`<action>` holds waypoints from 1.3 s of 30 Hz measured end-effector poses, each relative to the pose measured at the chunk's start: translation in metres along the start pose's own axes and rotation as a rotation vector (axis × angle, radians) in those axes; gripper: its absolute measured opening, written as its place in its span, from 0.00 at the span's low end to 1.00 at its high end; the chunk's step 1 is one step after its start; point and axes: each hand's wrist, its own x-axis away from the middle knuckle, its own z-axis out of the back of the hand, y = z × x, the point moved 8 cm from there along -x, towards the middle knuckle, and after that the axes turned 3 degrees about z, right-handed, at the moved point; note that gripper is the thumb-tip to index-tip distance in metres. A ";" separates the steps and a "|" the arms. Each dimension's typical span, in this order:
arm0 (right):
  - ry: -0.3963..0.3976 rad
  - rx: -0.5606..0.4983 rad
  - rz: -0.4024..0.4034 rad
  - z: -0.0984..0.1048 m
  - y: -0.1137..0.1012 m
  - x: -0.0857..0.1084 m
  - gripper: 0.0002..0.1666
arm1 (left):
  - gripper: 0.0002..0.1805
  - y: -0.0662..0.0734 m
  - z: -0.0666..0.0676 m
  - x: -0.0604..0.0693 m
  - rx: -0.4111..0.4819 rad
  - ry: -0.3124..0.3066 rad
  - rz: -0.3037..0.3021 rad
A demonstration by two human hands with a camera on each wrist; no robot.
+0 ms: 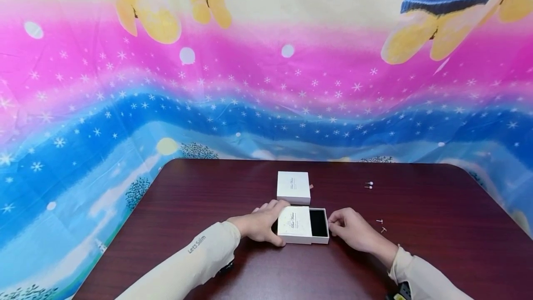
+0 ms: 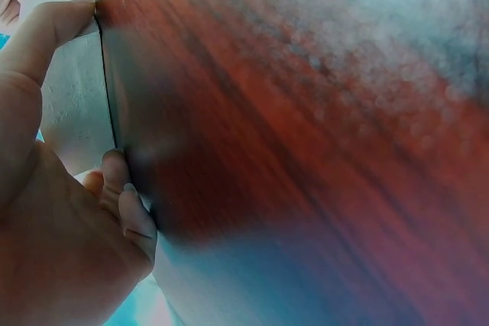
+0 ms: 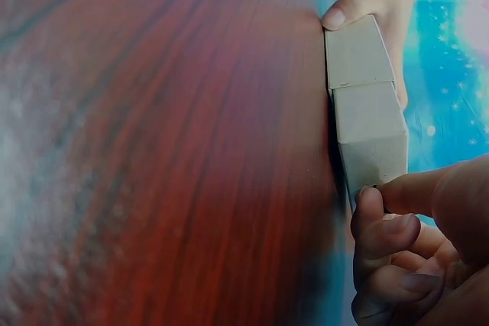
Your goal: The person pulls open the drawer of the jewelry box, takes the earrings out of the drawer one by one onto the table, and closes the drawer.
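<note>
A white slide-out jewelry box (image 1: 294, 223) with printed lettering lies on the table, its drawer (image 1: 319, 240) partly pulled out to the right and showing a black lining. My left hand (image 1: 261, 223) grips the sleeve from the left, thumb at the near edge and fingers at the far side. At the drawer's right end, my right hand (image 1: 354, 229) pinches with thumb and index finger; whatever small tab is between them is hidden. In the right wrist view, the fingertips (image 3: 370, 200) meet against the drawer's end face.
Behind it stands a second white box (image 1: 293, 186), closed, with a small tab at its right. Two stud earrings with white round heads (image 1: 370, 185) lie at the back right. Two more small pin-like pieces (image 1: 381, 225) lie nearer, beyond the right hand. A printed cloth (image 1: 266, 78) hangs behind the table.
</note>
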 end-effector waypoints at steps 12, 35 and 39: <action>0.001 -0.011 0.016 -0.001 -0.001 -0.001 0.10 | 0.52 0.002 0.001 0.002 -0.013 -0.009 -0.003; -0.003 0.012 0.032 -0.003 -0.006 -0.005 0.10 | 0.51 0.002 0.000 0.001 -0.008 -0.006 -0.012; 0.001 0.013 0.030 -0.003 -0.005 -0.005 0.10 | 0.50 0.002 0.000 0.001 -0.007 -0.007 -0.011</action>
